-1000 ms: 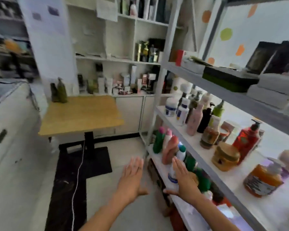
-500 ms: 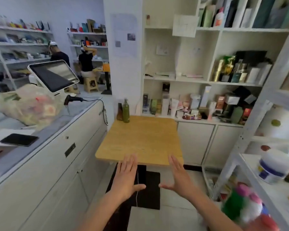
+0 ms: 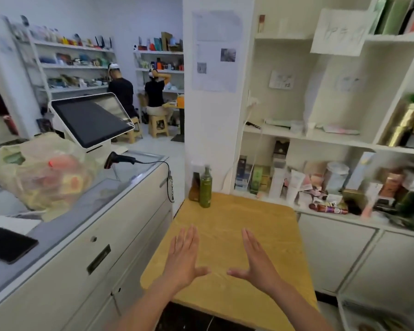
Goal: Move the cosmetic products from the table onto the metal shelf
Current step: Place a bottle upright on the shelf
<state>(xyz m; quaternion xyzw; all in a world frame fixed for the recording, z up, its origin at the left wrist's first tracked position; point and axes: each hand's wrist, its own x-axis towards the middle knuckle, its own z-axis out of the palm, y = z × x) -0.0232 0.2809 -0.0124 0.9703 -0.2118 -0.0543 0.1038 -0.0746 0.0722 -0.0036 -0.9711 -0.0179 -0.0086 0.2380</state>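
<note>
I see my left hand [image 3: 184,256] and right hand [image 3: 256,259] held flat above the near half of the wooden counter [image 3: 249,218]. Their fingers are straight and their thumbs point toward each other, with nothing in either grasp. A gap separates the two thumbs. At the counter's far left corner a green pump bottle [image 3: 206,187] and a brown bottle [image 3: 194,188] stand upright, just beside each other, the brown one on the left. Both are well apart from my hands.

A cosmetics shop: a tilted checkout screen [image 3: 91,120] and barcode scanner [image 3: 120,160] at left centre, boxed beauty products [image 3: 296,185] crowding white shelving [image 3: 320,137] at right.
</note>
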